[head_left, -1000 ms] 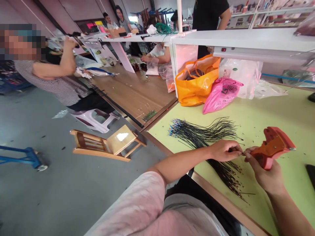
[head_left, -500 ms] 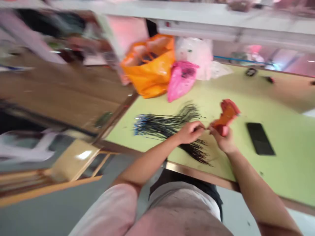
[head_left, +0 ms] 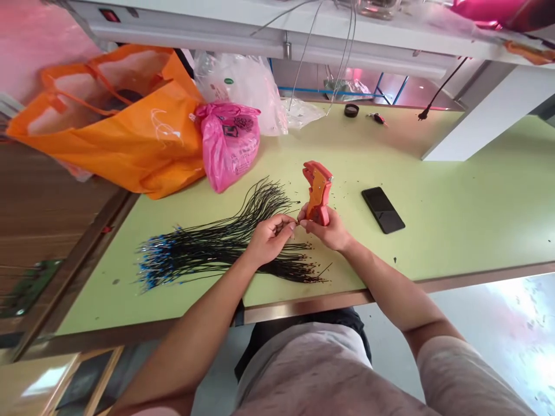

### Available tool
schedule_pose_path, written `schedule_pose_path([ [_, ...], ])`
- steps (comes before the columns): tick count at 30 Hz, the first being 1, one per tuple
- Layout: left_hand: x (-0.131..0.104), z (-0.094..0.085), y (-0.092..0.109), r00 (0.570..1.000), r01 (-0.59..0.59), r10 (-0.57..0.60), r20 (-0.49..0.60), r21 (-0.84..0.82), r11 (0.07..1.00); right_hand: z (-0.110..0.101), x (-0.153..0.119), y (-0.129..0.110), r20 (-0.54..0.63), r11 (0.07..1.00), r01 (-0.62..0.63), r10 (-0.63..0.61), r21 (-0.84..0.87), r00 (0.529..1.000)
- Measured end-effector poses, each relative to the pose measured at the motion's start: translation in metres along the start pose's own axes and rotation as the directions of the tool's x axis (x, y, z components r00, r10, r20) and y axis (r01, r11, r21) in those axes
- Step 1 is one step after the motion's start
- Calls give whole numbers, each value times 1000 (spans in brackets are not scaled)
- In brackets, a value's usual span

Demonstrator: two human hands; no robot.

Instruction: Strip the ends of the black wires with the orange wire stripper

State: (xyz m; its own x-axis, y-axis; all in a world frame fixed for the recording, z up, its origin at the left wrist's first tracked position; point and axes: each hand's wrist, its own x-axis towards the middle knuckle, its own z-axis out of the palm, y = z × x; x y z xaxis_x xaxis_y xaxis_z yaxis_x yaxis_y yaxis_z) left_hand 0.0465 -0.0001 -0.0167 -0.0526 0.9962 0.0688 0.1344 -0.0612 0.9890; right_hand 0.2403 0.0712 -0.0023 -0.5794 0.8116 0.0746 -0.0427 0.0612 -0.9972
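Note:
My left hand (head_left: 269,240) is closed in a pinch on the end of a thin black wire, only a bit of which shows at the fingertips. My right hand (head_left: 333,231) grips a red and orange wire stripper (head_left: 319,186), its jaws pointing up and away from me. The right thumb and fingertips meet the left fingertips at the wire end. Under and beside my left hand lies a spread bundle of black wires (head_left: 212,249). Blue and silvery tips (head_left: 156,260) gather at its left end; the right ends fan out in two groups.
A black phone (head_left: 383,210) lies to the right. An orange bag (head_left: 169,144), a pink plastic bag (head_left: 232,147) and a white plastic bag (head_left: 243,86) stand at the back left. Behind are a tape roll (head_left: 351,110), a white post (head_left: 485,115) and an overhead shelf (head_left: 243,23).
My view has swung, so the table and hands appear further left and sharper. My hands stay together at the wire end, with the wire stripper still in the right one.

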Motion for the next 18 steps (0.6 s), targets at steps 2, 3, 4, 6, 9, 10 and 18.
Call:
schedule_pose_path([
  [2,0,0,1,1000,15,-15,-2,0,1000,2,0,-1,9,999,11,-11,-39,1000],
  [3,0,0,1,1000,22,-22,3,3,1000,2,0,-1,9,998,20,-20,-54,1000],
  [4,0,1,2,1000,26,-26,7,7,1000,3,-1,0,7,997,31,-30,-64,1000],
  [6,0,2,2,1000,23,-23,12,15,1000,4,-1,1,2,995,53,-53,-78,999],
  [9,0,3,1,1000,8,-8,15,21,1000,4,-1,5,-2,991,79,-79,-104,997],
  [10,0,3,1,1000,3,-3,11,25,1000,4,-1,6,-4,990,80,-81,-113,997],
  [18,0,2,-5,999,-24,25,-41,19,1000,6,-1,9,-38,994,66,-69,-89,997],
])
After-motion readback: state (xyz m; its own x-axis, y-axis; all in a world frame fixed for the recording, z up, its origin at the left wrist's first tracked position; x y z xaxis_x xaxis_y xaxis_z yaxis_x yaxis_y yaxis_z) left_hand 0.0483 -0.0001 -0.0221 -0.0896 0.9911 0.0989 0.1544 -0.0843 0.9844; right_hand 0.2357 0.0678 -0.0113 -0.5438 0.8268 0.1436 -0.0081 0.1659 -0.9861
